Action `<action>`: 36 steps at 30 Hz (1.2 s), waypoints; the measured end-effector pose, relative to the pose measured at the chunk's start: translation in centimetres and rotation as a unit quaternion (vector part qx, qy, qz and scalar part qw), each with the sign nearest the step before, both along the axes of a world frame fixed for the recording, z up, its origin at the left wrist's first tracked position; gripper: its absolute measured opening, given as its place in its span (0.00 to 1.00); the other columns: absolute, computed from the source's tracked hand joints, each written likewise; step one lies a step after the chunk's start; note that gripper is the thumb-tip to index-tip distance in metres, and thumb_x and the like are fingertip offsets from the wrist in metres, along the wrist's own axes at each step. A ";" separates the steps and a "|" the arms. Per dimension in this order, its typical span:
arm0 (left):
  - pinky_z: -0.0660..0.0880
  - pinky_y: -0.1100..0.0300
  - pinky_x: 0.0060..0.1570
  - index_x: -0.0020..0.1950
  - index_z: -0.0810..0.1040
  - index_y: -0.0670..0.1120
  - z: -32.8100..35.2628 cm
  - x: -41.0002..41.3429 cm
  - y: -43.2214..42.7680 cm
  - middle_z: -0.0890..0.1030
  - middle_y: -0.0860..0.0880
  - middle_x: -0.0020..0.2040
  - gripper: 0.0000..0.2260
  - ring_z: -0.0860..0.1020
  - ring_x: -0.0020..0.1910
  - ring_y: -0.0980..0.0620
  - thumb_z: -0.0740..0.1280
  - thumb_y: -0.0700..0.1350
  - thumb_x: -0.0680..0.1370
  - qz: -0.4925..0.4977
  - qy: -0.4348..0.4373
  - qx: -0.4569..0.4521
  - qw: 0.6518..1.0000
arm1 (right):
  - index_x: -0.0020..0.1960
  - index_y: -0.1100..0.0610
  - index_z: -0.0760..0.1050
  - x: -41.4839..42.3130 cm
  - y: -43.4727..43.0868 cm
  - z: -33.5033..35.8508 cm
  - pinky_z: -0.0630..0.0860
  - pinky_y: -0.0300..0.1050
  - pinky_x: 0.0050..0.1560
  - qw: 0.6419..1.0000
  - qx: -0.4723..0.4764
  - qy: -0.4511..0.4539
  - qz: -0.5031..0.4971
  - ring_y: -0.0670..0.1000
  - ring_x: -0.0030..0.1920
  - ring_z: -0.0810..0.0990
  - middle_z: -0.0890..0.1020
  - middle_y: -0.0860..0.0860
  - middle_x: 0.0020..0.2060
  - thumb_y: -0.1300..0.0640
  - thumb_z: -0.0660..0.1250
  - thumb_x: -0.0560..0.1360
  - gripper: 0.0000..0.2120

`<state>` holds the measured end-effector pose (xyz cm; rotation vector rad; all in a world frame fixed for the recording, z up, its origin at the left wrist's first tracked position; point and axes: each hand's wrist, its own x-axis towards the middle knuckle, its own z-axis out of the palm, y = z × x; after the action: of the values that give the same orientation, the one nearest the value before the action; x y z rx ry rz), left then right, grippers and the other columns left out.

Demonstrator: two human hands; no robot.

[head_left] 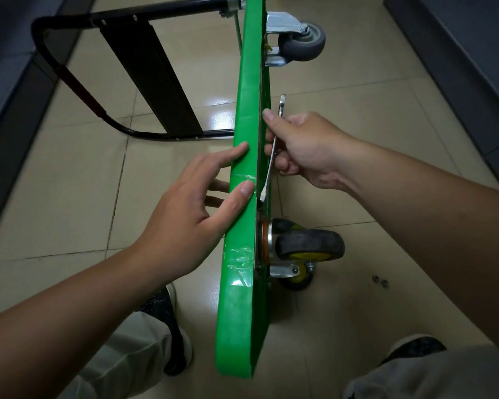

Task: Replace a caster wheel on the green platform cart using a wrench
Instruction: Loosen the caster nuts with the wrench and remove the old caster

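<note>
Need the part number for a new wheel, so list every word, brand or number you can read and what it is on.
None: no readable text on the green cart, the wrench in the right hand, the black wheel or the grey wheel.
The clear tape patches on the cart's edge carry no print.

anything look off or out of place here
The cart stands on its edge, steadied by the left hand, while the right hand holds a wrench to its underside. Two small nuts lie loose on the floor by the black wheel, easy to lose. Clear tape patches the green edge, hinting at damage.
</note>
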<state>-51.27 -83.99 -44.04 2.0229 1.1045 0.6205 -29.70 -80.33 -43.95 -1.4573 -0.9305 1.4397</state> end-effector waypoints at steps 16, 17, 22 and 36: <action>0.82 0.55 0.55 0.75 0.70 0.62 -0.1 0.0 0.2 0.75 0.59 0.67 0.25 0.78 0.60 0.62 0.61 0.65 0.79 -0.003 0.007 0.008 1.000 | 0.50 0.48 0.73 -1.1 -8.7 4.5 0.72 0.33 0.44 0.888 0.361 -0.246 0.144 0.42 0.39 0.77 0.76 0.42 0.40 0.56 0.62 0.84 0.05; 0.82 0.54 0.56 0.75 0.70 0.63 0.0 0.0 0.1 0.75 0.59 0.67 0.25 0.78 0.61 0.63 0.61 0.65 0.78 -0.007 0.006 0.010 1.000 | 0.51 0.52 0.75 -1.3 -9.6 4.4 0.71 0.34 0.47 0.865 0.388 -0.272 0.163 0.42 0.41 0.76 0.75 0.42 0.41 0.58 0.63 0.83 0.04; 0.82 0.55 0.56 0.77 0.69 0.64 0.3 0.2 -0.1 0.75 0.60 0.67 0.26 0.79 0.60 0.61 0.62 0.64 0.78 0.002 -0.013 0.008 1.000 | 0.50 0.67 0.79 -2.0 -12.4 2.9 0.73 0.46 0.57 0.763 0.452 -0.413 0.208 0.59 0.47 0.78 0.79 0.59 0.47 0.63 0.69 0.80 0.05; 0.81 0.64 0.50 0.76 0.67 0.68 0.0 0.1 -0.1 0.72 0.69 0.65 0.25 0.78 0.60 0.63 0.61 0.68 0.79 0.001 -0.014 0.001 1.000 | 0.43 0.53 0.75 1.3 -8.1 6.1 0.70 0.36 0.28 0.964 0.212 -0.114 -0.115 0.44 0.27 0.73 0.79 0.48 0.32 0.47 0.58 0.86 0.17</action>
<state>-51.15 -84.07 -44.03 2.0091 1.0897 0.6499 -28.41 -88.48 -37.88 -1.3663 -1.0925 0.8486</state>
